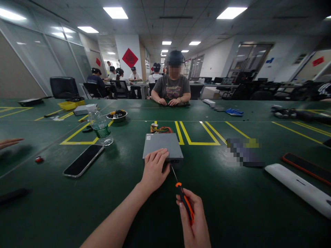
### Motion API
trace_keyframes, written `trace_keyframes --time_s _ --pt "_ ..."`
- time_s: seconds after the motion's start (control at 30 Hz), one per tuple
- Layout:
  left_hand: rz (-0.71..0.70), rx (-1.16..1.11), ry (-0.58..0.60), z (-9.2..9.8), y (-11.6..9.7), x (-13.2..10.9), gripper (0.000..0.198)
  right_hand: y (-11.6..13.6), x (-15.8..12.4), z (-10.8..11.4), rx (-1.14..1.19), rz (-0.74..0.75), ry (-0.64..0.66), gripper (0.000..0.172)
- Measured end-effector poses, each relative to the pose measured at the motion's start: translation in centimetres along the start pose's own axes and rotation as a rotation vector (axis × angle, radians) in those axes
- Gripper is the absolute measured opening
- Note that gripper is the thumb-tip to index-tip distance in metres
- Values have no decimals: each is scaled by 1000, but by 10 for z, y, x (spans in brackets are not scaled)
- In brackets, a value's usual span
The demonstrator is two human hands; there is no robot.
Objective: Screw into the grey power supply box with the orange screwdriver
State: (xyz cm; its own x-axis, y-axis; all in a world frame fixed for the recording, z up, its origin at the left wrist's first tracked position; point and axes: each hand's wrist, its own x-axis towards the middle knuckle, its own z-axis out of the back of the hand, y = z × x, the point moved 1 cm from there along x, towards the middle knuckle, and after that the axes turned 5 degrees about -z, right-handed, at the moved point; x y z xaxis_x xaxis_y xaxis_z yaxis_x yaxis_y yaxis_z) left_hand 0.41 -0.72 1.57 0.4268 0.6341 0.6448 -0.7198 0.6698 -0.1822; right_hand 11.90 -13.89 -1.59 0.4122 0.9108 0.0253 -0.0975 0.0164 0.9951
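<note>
A grey metal box (161, 145) lies flat on the green table (219, 206) in front of me, with coloured wires (160, 129) at its far end. My left hand (154, 169) rests on the box's near left corner, fingers curled over its edge. My right hand (193, 220) is closed round the orange and black handle of a screwdriver (182, 195). The thin shaft points at the box's near side, close to my left hand.
A phone (83, 160) and a water bottle (99, 126) lie to the left, a white bar (300, 187) and an orange-edged phone (306, 167) to the right. A person (171, 88) sits across the table. Another person's fingers (9, 142) show at the left edge.
</note>
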Motion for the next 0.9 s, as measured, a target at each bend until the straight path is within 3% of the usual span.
trace_keyframes --time_s 0.1,0.3,0.43,0.53,0.63,0.8,0.9 --pt "-52 37 27 1 0 -1 35 0 -1 -1 116 -86 21 43" --pt "-131 94 63 1 -1 -4 17 1 -3 -9 472 -374 84 44" --pt "-126 101 29 -3 -1 -4 11 4 -8 -19 454 -355 112 45" --pt "-108 114 -13 -7 -2 -3 8 5 -9 -21 336 -292 213 44" --pt "-101 121 -42 -9 -2 -3 9 8 -4 -9 15 -53 277 39" --pt "-99 127 -32 -12 0 -4 6 19 13 23 -759 868 345 43" --pt "-89 129 -32 -13 1 -4 6 28 23 33 -901 1140 427 32"
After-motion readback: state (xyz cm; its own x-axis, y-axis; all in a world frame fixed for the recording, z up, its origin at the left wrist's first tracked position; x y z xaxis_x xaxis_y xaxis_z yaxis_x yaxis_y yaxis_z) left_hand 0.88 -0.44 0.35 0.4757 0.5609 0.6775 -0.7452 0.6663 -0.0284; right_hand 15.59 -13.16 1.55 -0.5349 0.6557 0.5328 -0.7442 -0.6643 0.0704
